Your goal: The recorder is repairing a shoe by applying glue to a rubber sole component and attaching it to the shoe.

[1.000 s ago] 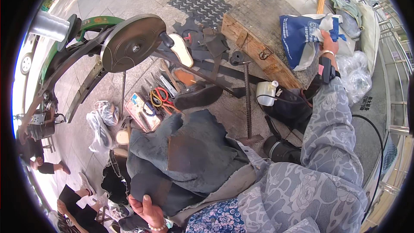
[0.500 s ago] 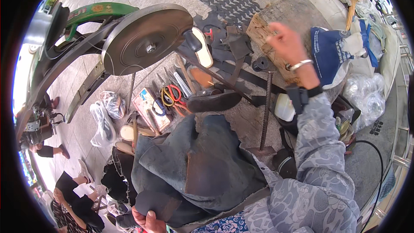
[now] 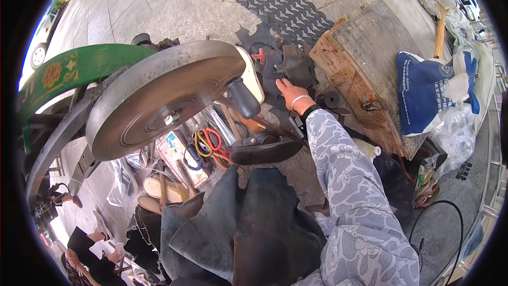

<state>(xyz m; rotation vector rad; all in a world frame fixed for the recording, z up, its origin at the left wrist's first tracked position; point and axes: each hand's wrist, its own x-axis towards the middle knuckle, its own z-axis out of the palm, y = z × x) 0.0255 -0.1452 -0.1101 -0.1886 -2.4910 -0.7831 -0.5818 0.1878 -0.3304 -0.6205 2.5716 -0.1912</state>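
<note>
- Right hand (image 3: 292, 95): upper centre of frame, fingers extended, nothing visibly held; from where I stand, cannot tell whether it touches the dark scraps (image 3: 296, 66).
- Left hand: out of view; state unknown.
- Scraps: upper centre, left of wooden box (image 3: 378, 47).
- Judged step: a reach; gripping a scrap would call for closing the fingers on its edge.

Off the blue bag (image 3: 420, 92) your right hand (image 3: 292, 95) swept, over to the dark scraps (image 3: 295, 68); your left hand dropped from view!
</note>
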